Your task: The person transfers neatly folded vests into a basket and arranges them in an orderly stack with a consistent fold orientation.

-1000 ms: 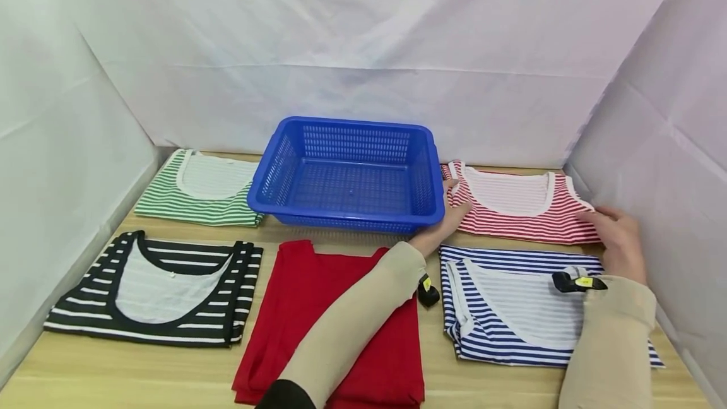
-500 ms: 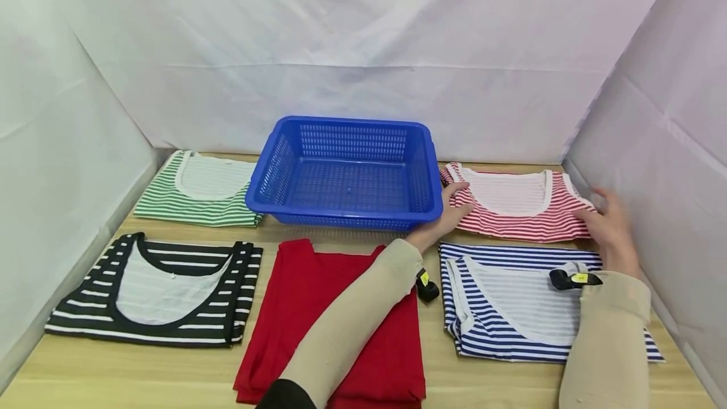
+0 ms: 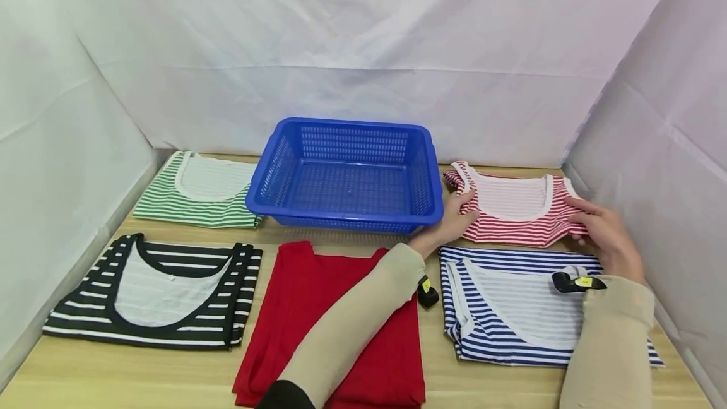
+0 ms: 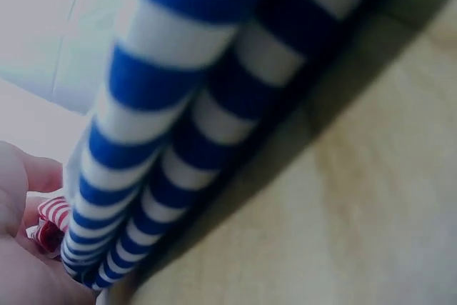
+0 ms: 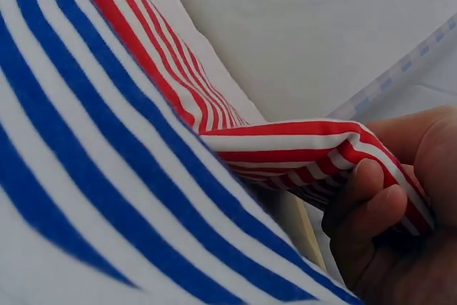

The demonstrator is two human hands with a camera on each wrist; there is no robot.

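A folded red-and-white striped shirt (image 3: 511,226) with a white neckline lies at the back right. My left hand (image 3: 454,219) grips its left edge, close beside the blue basket. On the opposite side my right hand (image 3: 610,235) pinches the shirt's right edge, fingers curled under and thumb on top. The right wrist view shows the striped cloth (image 5: 285,144) bunched up in that right hand (image 5: 385,212). In the left wrist view the left hand (image 4: 28,248) holds a bit of red-striped cloth, mostly hidden behind blue-striped fabric.
A blue plastic basket (image 3: 346,214) stands at the back middle. Folded shirts lie around it: green-striped (image 3: 193,210), black-and-white striped (image 3: 221,314), plain red (image 3: 307,295) under my left forearm, and blue-striped (image 3: 511,352) under my right wrist. White cloth walls (image 3: 363,93) enclose the table.
My right hand has closed on the red-striped shirt's right edge and drawn it inward and slightly up. The left hand has shifted a little right with its edge of the shirt.
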